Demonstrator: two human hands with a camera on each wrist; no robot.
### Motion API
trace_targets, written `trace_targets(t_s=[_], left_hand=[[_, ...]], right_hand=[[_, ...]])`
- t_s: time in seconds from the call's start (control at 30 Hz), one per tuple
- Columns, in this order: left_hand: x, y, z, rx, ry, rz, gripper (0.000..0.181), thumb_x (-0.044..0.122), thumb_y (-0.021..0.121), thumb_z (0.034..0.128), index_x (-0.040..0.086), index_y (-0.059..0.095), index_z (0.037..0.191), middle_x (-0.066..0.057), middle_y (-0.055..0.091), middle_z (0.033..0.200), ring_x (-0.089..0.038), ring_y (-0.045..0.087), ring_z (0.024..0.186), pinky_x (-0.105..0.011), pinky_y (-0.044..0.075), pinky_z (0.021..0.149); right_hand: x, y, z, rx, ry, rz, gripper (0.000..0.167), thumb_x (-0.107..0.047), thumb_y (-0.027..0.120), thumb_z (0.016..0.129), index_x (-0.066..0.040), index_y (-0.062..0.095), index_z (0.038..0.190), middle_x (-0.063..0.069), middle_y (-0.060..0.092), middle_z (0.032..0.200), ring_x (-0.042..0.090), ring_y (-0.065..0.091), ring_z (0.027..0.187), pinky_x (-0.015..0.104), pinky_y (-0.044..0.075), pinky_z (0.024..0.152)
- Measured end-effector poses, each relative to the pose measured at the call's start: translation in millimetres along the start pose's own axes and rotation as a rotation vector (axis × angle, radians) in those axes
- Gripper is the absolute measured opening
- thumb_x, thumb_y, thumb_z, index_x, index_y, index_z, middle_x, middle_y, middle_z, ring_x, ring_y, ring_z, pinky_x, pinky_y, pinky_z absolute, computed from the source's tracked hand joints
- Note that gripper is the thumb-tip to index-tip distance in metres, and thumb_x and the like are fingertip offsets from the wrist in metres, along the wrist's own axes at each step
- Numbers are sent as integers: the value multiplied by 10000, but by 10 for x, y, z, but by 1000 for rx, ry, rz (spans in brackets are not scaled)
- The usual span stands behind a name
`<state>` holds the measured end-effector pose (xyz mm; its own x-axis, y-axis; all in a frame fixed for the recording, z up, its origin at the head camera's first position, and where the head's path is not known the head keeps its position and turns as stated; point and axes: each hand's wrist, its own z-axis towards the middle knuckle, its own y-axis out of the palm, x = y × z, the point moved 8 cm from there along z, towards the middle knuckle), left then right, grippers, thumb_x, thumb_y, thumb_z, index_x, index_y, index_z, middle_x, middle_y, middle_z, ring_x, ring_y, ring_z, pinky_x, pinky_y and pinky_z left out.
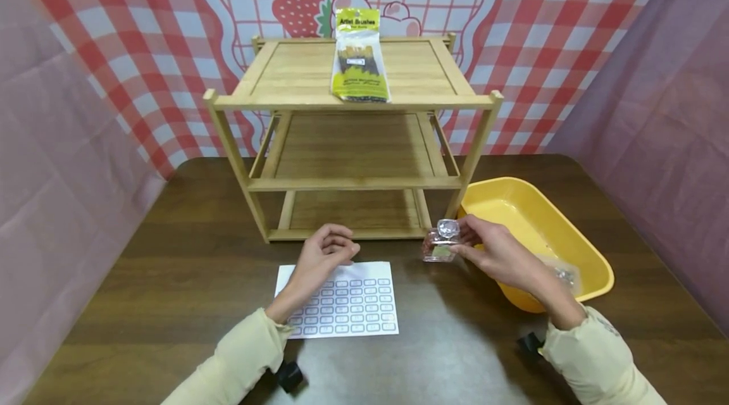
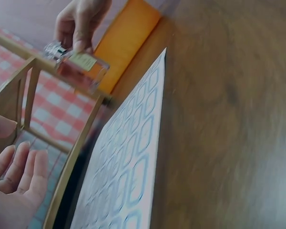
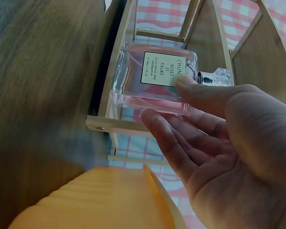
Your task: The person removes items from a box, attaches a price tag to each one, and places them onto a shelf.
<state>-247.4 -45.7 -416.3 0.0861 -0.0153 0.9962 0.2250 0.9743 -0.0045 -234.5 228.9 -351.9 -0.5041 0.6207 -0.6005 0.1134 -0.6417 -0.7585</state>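
Note:
A pink glass perfume bottle point(image 3: 133, 78) with a clear faceted cap and a pale label is pinched between the thumb and fingers of my right hand point(image 1: 501, 255). In the head view the bottle point(image 1: 440, 244) is just above the table, left of the yellow basin point(image 1: 592, 285). My left hand point(image 1: 319, 266) hovers over a white sheet of blue-framed labels point(image 1: 364, 307), its fingers loosely bent with nothing between them. The left wrist view shows that hand point(image 2: 16, 186) beside the sheet, with the bottle point(image 2: 81, 69) farther off.
A three-tier wooden shelf point(image 1: 353, 183) stands at the back of the dark table point(image 1: 188, 278). On its top tier lies a pack of artist brushes point(image 1: 359, 60). A small clear packet point(image 1: 564, 275) lies in the basin. Checked cloth point(image 1: 142, 44) hangs behind.

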Motion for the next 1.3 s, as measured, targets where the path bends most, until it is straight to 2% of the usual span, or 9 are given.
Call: trace_targets(t_s=[0.33, 0.4, 0.57, 0.67, 0.77, 0.97, 1.3], left_hand=[[57, -391, -51, 54, -14, 64, 301, -24, 676, 955, -113, 565, 1220, -183, 673, 1032, -398, 658, 1000, -319, 607, 836], [51, -462, -64, 73, -23, 87, 300, -21, 680, 953, -107, 572, 1219, -177, 674, 1028, -347, 666, 976, -300, 602, 830], [45, -622, -117, 105, -1, 214, 269, 13, 715, 943, -67, 617, 1180, -147, 702, 1009, -192, 658, 914, -259, 557, 855], [40, -713, -154, 114, 16, 308, 243, 33, 723, 944, -38, 643, 1163, -117, 721, 1000, -190, 657, 937, -267, 520, 903], [31, -794, -183, 123, 23, 364, 231, 38, 719, 947, -29, 652, 1157, -100, 730, 993, -200, 661, 954, -277, 512, 919], [10, -893, -216, 131, 39, 395, 205, 16, 720, 944, -38, 662, 1133, -102, 723, 990, -197, 662, 947, -253, 525, 887], [-31, -938, -234, 143, 28, 409, 192, 15, 719, 943, -22, 671, 1126, -97, 722, 989, -186, 658, 937, -254, 527, 878]], right_hand=[[22, 65, 8, 3, 23, -3, 205, 32, 754, 917, 45, 633, 1083, 76, 703, 970, 223, 694, 870, 358, 608, 749], [28, 75, 8, 2, 27, -6, 203, 36, 749, 919, 48, 631, 1084, 78, 704, 967, 224, 692, 868, 357, 608, 749], [57, 119, 18, -11, 50, 0, 206, 30, 740, 929, 58, 628, 1099, 93, 706, 977, 226, 693, 877, 358, 609, 755], [69, 147, 24, -19, 56, 5, 208, 25, 739, 932, 59, 628, 1104, 91, 709, 978, 224, 695, 881, 359, 609, 759], [74, 163, 27, -24, 62, 1, 203, 18, 740, 934, 53, 629, 1100, 82, 709, 970, 220, 694, 877, 365, 609, 757], [92, 180, 26, -29, 76, -9, 206, 23, 733, 937, 59, 628, 1111, 88, 708, 973, 225, 693, 879, 377, 608, 760], [95, 210, 53, -25, 75, -24, 212, 22, 738, 932, 68, 626, 1106, 108, 712, 974, 243, 702, 879, 393, 613, 761]])
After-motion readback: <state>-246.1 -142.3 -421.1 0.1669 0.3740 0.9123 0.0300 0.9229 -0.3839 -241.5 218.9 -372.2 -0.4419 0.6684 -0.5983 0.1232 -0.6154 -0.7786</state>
